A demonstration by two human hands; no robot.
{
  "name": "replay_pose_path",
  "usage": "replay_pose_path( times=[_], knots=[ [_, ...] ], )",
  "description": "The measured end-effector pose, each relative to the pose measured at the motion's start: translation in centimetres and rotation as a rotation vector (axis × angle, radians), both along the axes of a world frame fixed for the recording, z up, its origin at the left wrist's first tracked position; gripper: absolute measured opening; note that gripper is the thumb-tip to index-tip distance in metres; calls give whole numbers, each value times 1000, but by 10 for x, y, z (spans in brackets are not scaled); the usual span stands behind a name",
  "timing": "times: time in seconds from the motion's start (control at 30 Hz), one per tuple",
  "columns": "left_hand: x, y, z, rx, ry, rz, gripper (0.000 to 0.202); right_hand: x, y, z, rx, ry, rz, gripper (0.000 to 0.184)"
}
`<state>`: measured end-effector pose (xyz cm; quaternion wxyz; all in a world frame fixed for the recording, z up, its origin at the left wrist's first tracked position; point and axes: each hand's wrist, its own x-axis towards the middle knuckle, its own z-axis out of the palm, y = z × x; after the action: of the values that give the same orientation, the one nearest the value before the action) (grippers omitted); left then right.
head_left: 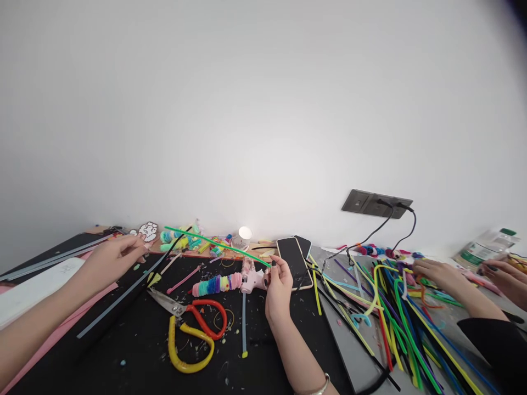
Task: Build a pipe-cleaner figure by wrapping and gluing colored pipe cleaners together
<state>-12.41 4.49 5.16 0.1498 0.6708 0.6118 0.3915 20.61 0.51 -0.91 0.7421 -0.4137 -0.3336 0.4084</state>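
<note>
Black counter (135, 351): scissors (178, 310) with red and yellow handles, pale-rimmed phone (291, 258), tiny scraps (123, 362)
Grey counter (356, 359): heaped multicoloured pipe cleaners (405, 323)

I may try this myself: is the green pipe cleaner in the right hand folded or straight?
Nearly straight, not folded: the green pipe cleaner runs in one line from the right hand to its free tip.

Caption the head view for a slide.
Right-hand fingers pinch a green pipe cleaner over a black tabletop; red-and-yellow-handled scissors lie nearby.

Craft workspace, with pipe cleaners (398, 321) and 1 pair of scissors (178, 310) on littered worktops (135, 351)
</note>
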Motion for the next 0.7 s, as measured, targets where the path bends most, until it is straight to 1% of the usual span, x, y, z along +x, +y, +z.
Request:
replay_pose_path(
  times=[0.07,0.1,0.17,0.23,0.3,0.33,0.37,0.4,0.43,0.47,0.5,0.53,0.57,0.63,0.7],
  knots=[
    [2,-3,3,-16,141,-19,31,0,0,1,-9,21,22,27],
    [4,-4,4,-32,174,-13,32,0,-1,1,-18,25,31,27],
    [8,-7,9,-51,180,-15,31,0,-2,2,-28,18,37,27],
    [12,-11,14,-66,176,10,33,-1,-3,2,-26,-10,44,26],
    [16,-16,20,-48,174,42,35,-1,-3,2,-32,-41,45,25],
    [19,-19,23,-10,171,67,33,-2,-4,2,-35,-56,43,24],
    [22,-22,25,96,155,130,31,-2,-4,2,-37,-72,42,23],
    [27,-25,26,200,143,166,31,-3,-5,3,-38,-93,46,22],
    [32,-27,27,252,158,153,35,-4,-5,4,-36,-120,59,21],
    [39,-28,26,283,210,90,37,-5,-7,5,-33,-152,83,20],
    [47,-29,25,276,285,-36,37,-7,-8,6,-29,-189,118,19],
    [56,-29,22,239,354,-181,37,-9,-10,7,-25,-220,162,18],
    [65,-28,19,206,399,-294,38,-12,-11,8,-19,-244,209,18],
    [82,-25,11,150,450,-466,37,-16,-13,9,-6,-271,297,18],
    [94,-21,4,87,495,-578,33,-18,-12,9,-12,-298,351,20]
  ],
)
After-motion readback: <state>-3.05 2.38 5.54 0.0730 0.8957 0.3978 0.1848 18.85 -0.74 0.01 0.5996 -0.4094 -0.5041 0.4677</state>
